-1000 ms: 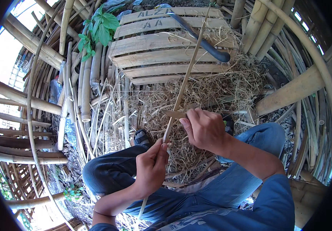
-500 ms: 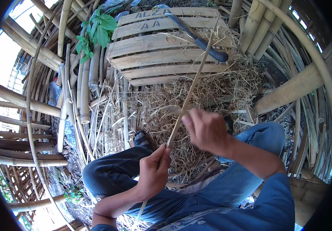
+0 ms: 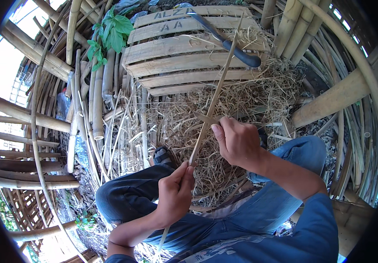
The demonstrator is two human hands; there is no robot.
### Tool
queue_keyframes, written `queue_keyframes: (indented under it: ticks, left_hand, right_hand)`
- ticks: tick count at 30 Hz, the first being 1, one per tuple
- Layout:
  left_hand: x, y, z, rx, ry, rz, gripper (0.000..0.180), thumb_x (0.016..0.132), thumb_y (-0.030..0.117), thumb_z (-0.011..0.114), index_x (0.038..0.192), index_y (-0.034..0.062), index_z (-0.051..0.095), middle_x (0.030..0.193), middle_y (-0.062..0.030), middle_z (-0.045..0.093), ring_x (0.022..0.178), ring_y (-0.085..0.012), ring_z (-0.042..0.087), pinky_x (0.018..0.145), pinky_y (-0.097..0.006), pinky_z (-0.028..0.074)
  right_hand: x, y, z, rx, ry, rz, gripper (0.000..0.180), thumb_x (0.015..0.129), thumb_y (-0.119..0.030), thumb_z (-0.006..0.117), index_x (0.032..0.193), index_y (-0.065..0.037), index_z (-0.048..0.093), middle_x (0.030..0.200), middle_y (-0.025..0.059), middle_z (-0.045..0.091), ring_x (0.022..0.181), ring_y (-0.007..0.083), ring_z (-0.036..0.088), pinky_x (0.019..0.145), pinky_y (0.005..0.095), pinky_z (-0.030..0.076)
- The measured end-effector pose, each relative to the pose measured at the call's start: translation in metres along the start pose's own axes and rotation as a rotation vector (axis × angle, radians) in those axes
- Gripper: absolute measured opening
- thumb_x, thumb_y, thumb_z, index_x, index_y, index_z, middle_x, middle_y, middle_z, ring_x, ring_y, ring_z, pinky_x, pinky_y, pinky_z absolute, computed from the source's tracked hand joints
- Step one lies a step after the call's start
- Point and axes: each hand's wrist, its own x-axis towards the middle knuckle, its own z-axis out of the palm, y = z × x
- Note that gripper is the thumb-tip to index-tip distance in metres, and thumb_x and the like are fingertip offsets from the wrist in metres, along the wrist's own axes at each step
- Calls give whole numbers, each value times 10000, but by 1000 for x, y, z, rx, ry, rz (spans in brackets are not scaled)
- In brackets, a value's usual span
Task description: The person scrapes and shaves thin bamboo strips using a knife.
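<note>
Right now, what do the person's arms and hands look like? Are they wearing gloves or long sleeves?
No gloves: both the left hand and the right hand are bare, with no rings, watch or bands that I can see. The forearms are bare too. A blue short sleeve covers the right upper arm. At the left arm, only a bit of blue cloth shows at the lower edge.

The ground (image 3: pixel 316 127) is dirt, covered in the middle by a heap of dry shavings (image 3: pixel 241 101). A slatted wooden crate (image 3: pixel 176 61) lies on it at the far side, with a dark-handled knife (image 3: pixel 228 41) resting across the slats. Bamboo poles (image 3: pixel 97 101) lie alongside to the left.
</note>
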Motion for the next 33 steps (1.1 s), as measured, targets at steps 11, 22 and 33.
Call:
queue_keyframes:
  ticks: [11, 22, 33]
  left_hand:
    - [-2, -1, 0, 42, 30, 34, 155, 939, 87, 473, 977, -33, 565, 568, 29, 402, 520, -19, 326, 427, -211, 272]
    - [0, -1, 1, 274, 122, 219, 124, 903, 32, 514, 974, -59, 561, 553, -22, 410, 510, -37, 337, 427, -223, 289]
    - [0, 0, -1, 335, 119, 234, 160, 887, 7, 518, 1017, -75, 563, 554, -85, 441, 483, -67, 362, 434, -231, 320]
  right_hand:
    - [-8, -15, 10, 44, 102, -107, 334, 945, -230, 402, 678, -54, 497, 463, 32, 472, 301, 114, 421, 262, 270, 338]
    - [-10, -16, 6, 22, 76, -107, 255, 905, -192, 477, 695, -48, 471, 496, 66, 472, 361, 201, 481, 331, 330, 378]
    - [10, 7, -3, -81, -8, 86, 259, 914, -208, 455, 705, -57, 465, 521, 71, 478, 388, 217, 505, 351, 341, 403]
